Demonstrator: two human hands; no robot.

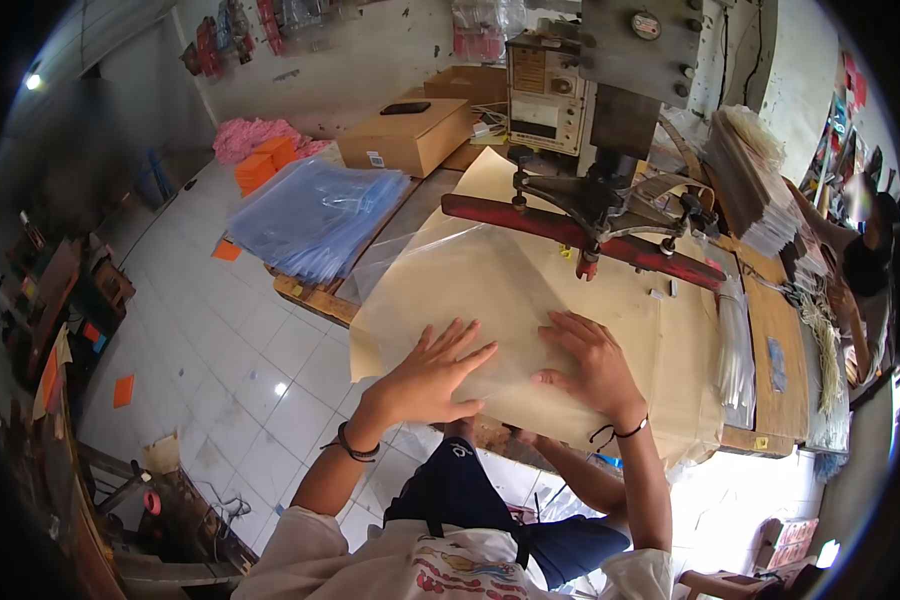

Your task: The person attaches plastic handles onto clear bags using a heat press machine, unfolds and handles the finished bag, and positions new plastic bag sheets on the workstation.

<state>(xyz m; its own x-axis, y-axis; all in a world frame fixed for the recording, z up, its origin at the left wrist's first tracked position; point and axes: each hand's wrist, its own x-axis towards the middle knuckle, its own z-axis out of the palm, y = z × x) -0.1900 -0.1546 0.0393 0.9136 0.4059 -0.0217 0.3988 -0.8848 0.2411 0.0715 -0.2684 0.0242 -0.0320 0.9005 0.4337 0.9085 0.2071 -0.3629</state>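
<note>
A clear plastic sheet (470, 275) lies on the tan paper covering (670, 370) of the work table. My left hand (435, 372) rests on the sheet's near left part, fingers spread. Across from it, my right hand (590, 365) lies on the right side of the sheet with its fingers apart. Beyond both hands hangs a press head with a long red bar (570, 240), above the covering. To the left is a stack of bluish clear plastic sheets (315, 215).
Behind the stack stands a cardboard box (410, 135) with a phone (406, 108) on it. A control unit (545, 95) is at the back. Bundled plastic strips (735, 350) lie along the right side. Another person (860, 260) sits at the far right.
</note>
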